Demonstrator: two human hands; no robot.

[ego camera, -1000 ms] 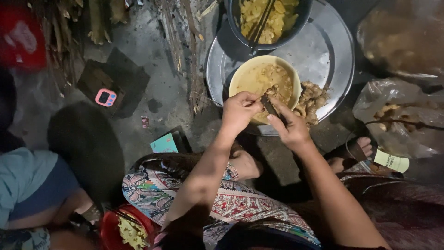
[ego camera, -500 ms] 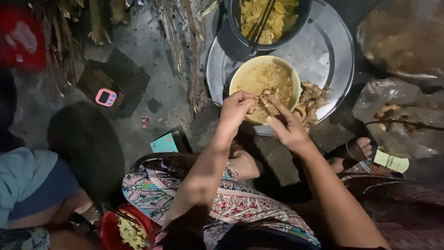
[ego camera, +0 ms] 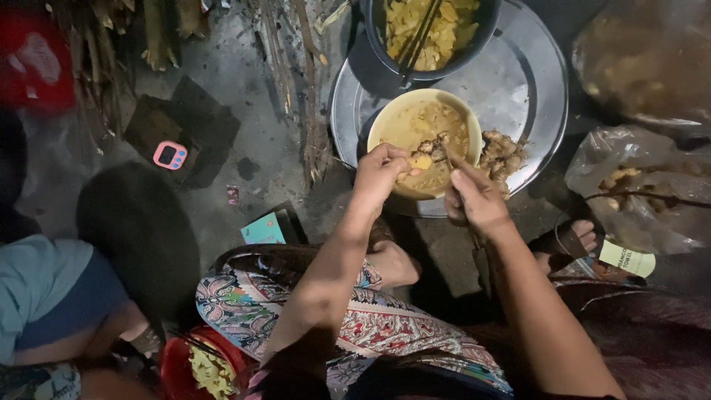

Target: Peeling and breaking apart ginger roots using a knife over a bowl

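Note:
My left hand (ego camera: 379,176) pinches a small yellow piece of food (ego camera: 421,161) over the near side of a yellow bowl (ego camera: 385,118) of thick yellowish batter. Just right of it, my right hand (ego camera: 478,200) is closed on a thin dark utensil (ego camera: 446,157) whose tip points into the bowl beside the piece. The bowl stands on a large round metal tray (ego camera: 529,81). A heap of brown coated pieces (ego camera: 503,152) lies on the tray to the right of the bowl. At the top stands a dark bowl (ego camera: 481,37) of yellow strips with chopsticks (ego camera: 415,37) in it.
Clear plastic bags of food (ego camera: 637,185) lie at the right. A pink timer (ego camera: 170,155) and a teal card (ego camera: 263,230) lie on the ground at the left. Another person in a teal shirt (ego camera: 37,289) crouches at lower left beside a red bowl (ego camera: 174,363) of yellow strips. My feet (ego camera: 392,263) rest below the tray.
Both hands have stayed at the bowl's near rim. The utensil's tip has swung from pointing left to pointing up into the batter, and the yellow piece now shows at my left fingertips.

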